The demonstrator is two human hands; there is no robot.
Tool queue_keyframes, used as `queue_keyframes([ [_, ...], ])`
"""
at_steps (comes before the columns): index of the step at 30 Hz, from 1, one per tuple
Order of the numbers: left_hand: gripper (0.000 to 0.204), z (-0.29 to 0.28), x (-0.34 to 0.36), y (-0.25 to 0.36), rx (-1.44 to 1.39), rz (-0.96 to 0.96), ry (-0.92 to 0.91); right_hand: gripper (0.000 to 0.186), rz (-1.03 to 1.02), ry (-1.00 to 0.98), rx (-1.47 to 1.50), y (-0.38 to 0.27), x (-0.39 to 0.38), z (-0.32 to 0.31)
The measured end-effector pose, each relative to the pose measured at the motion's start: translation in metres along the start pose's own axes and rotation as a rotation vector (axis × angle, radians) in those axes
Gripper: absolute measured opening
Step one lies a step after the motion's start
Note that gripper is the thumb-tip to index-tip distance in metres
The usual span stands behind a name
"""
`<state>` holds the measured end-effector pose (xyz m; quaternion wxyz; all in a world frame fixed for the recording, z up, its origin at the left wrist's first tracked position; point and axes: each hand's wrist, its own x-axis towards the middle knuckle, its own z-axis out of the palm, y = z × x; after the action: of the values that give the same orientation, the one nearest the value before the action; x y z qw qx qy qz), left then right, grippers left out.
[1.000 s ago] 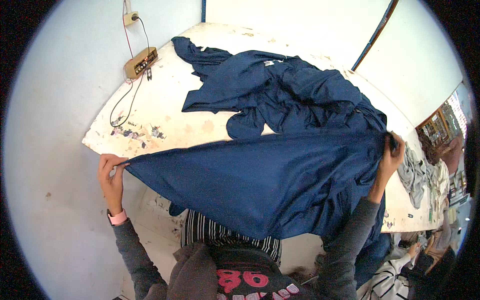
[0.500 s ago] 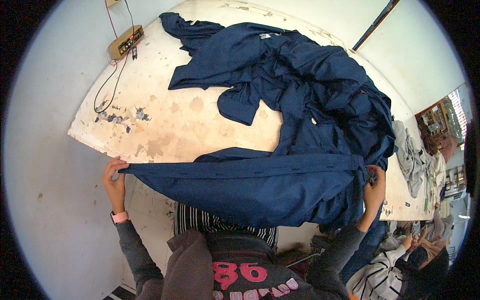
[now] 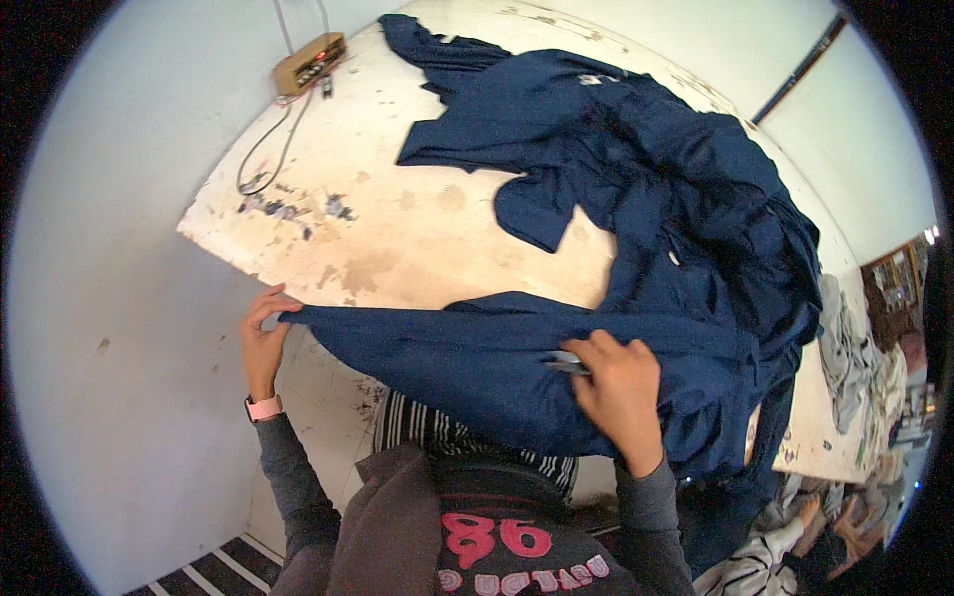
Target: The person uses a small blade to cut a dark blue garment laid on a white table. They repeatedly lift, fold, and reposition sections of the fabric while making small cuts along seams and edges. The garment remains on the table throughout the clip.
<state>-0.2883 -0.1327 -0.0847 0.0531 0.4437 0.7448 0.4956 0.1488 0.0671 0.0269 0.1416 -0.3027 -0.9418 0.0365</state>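
Observation:
A navy blue garment (image 3: pixel 477 363) stretches across the near table edge and hangs over it toward my lap. At its left corner, my left hand (image 3: pixel 266 320) pinches the cloth between thumb and fingers, just off the table's edge. Over the middle of the stretched part is my right hand (image 3: pixel 618 385), closed around a small silvery tool (image 3: pixel 564 365) that looks like thread snips. Its tip points left, close to the cloth; whether it touches cannot be made out. The rest of the navy cloth lies bunched on the table, with several small pale spots showing.
The pale, stained table (image 3: pixel 397 253) meets a wall on the left. A tan electrical box (image 3: pixel 309 65) with a looped cable (image 3: pixel 281 164) sits at the far left. Light grey cloth (image 3: pixel 845 363) lies at the right, where another person's striped sleeve (image 3: pixel 760 566) shows below.
My right hand has left the garment's right end and moved left to its middle, where the silvery tool now shows. My left hand still pinches the left corner. The whole view has shifted.

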Motion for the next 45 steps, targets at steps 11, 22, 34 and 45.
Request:
queue_keyframes([
  [11, 0.044, 0.009, -0.012, 0.086, -0.883, -0.461, -0.329, 0.022, 0.500, 0.310, -0.143, 0.135, 0.014, 0.046],
  [22, 0.064, 0.074, -0.033, 0.212, -0.698, -0.250, -0.200, 0.035, 0.219, 0.263, 0.942, -0.030, 0.030, -0.002],
  [34, 0.043, 0.095, -0.040, 0.230, -0.451, 0.113, -0.210, 0.019, -0.008, 0.177, 0.992, -0.061, 0.044, -0.013],
  [45, 0.054, 0.095, -0.039, 0.221, 0.252, 0.915, 0.105, 0.020, -0.101, 0.281, 0.957, -0.048, 0.029, -0.005],
])
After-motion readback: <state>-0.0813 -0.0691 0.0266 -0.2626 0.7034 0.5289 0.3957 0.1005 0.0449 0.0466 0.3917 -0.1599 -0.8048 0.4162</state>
